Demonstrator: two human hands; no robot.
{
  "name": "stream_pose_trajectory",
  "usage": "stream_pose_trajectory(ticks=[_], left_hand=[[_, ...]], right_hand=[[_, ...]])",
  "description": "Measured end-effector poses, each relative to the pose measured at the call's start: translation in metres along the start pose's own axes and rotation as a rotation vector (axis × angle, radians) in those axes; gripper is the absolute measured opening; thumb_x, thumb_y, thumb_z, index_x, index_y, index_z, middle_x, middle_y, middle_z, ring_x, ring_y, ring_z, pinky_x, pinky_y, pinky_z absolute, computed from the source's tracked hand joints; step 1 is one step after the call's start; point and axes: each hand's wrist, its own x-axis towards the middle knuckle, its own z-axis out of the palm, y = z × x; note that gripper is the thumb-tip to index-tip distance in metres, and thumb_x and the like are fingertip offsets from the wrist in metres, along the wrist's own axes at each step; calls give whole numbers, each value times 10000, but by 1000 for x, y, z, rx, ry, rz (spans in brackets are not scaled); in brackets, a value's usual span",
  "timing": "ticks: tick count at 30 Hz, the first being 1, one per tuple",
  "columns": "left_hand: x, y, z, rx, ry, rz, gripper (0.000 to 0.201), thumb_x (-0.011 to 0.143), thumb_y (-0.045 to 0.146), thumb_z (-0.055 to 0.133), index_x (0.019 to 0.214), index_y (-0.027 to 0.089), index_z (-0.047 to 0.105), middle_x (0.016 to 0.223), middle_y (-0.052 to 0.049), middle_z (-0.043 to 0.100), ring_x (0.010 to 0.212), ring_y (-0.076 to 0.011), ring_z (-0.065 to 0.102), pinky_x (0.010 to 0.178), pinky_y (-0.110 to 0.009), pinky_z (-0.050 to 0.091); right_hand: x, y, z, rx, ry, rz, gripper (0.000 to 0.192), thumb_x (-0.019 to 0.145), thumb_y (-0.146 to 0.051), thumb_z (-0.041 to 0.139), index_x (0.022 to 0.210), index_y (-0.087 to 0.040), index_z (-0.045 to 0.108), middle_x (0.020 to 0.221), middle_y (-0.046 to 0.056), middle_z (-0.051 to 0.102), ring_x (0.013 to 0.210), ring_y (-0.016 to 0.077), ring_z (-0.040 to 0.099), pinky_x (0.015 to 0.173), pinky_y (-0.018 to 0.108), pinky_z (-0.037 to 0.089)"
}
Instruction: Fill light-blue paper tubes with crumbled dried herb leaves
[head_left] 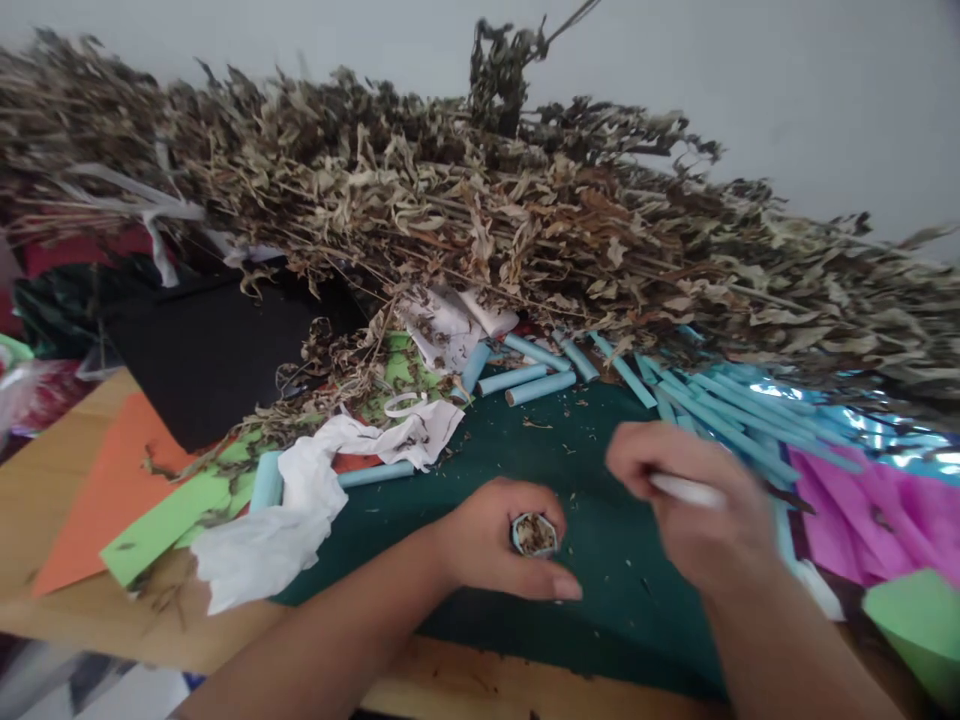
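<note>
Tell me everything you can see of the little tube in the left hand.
The light-blue paper tube stands upright in the left hand, fingers curled around it so only its open top shows. The rim looks thin, rolled paper, slightly angular. It is packed to near the top with brown dried plant crumbs. It hangs above the dark green sheet. The right hand, holding a white stick, is close but apart.

Dried branches (480, 220) piled behind mat (585, 440); paper tubes (536, 380) on mat; crumpled tissue (300, 500) left; foil sheet (877, 430) right.

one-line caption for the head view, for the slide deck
Left hand grips a leaf-filled blue paper tube upright; right hand holds a white stick beside it.
</note>
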Motion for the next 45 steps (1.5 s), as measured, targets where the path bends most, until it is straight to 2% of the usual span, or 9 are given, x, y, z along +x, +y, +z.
stream_pose_trajectory(ticks=[4, 10, 15, 20, 26, 29, 33, 36, 45], left_hand=[[-6, 2, -3, -215, 43, 13, 456, 629, 574, 476, 634, 119, 507, 536, -20, 468, 516, -110, 422, 506, -230, 334], [-8, 4, 1, -504, 330, 159, 186, 706, 310, 457, 728, 140, 528, 438, 11, 459, 425, -107, 416, 471, -238, 342], [-5, 15, 1, -600, 381, 242, 147, 719, 252, 401, 740, 188, 532, 400, 36, 415, 390, -102, 394, 467, -242, 321], [-2, 18, 1, -726, 489, 202, 137, 701, 266, 429, 716, 202, 550, 412, 38, 396, 405, -95, 385, 485, -243, 337], [3, 14, -2, -958, 581, -43, 338, 773, 408, 360, 854, 161, 577, 444, 34, 383, 416, -89, 380, 450, -212, 341], [6, 14, 2, -993, 581, -176, 464, 773, 501, 317, 904, 134, 569, 449, 26, 404, 416, -96, 390, 444, -214, 339], [7, 13, 10, -1047, 590, -323, 457, 767, 493, 332, 874, 128, 585, 424, 15, 422, 411, -111, 410, 458, -229, 347], [7, 11, 14, -1104, 557, -401, 309, 740, 374, 394, 770, 145, 599, 401, 17, 413, 391, -110, 408, 455, -226, 347], [0, 7, 10, -1049, 477, -215, 233, 649, 225, 423, 791, 194, 605, 376, 23, 431, 352, -111, 410, 396, -219, 355]], right_hand=[[1, 32, 18, -494, -211, 205, 258, 808, -375, 348, 938, -179, 452, 743, 41, 541, 635, 173, 497, 532, 273, 342], [-11, 56, 26, -753, -289, 200, 362, 796, -357, 401, 1117, -191, 430, 929, 93, 529, 852, 260, 479, 684, 375, 372], [-16, 44, 21, -571, -260, 30, 516, 738, -485, 465, 1161, -197, 392, 1105, 97, 464, 993, 266, 407, 789, 406, 326], [-31, 36, 45, -268, -291, -203, 727, 675, -604, 458, 1216, -158, 265, 1077, 103, 492, 934, 225, 458, 795, 369, 329], [-37, 41, 61, -396, -135, -336, 683, 698, -528, 493, 1228, -228, 183, 1004, 109, 477, 830, 241, 467, 689, 405, 352], [-35, 41, 58, -395, -58, -373, 761, 631, -577, 531, 1210, -228, 182, 1118, 146, 372, 979, 282, 408, 776, 458, 327], [-34, 36, 57, -452, -142, -456, 855, 583, -589, 565, 1216, -250, 101, 1318, 195, 73, 1197, 357, 135, 909, 539, 169], [-35, 34, 60, -475, -216, -461, 844, 572, -594, 567, 1204, -266, 115, 1335, 198, 1, 1212, 371, 64, 921, 564, 107], [-37, 36, 61, -456, -184, -496, 695, 654, -564, 507, 1208, -282, 197, 1358, 170, -19, 1219, 352, 86, 922, 574, 78]])
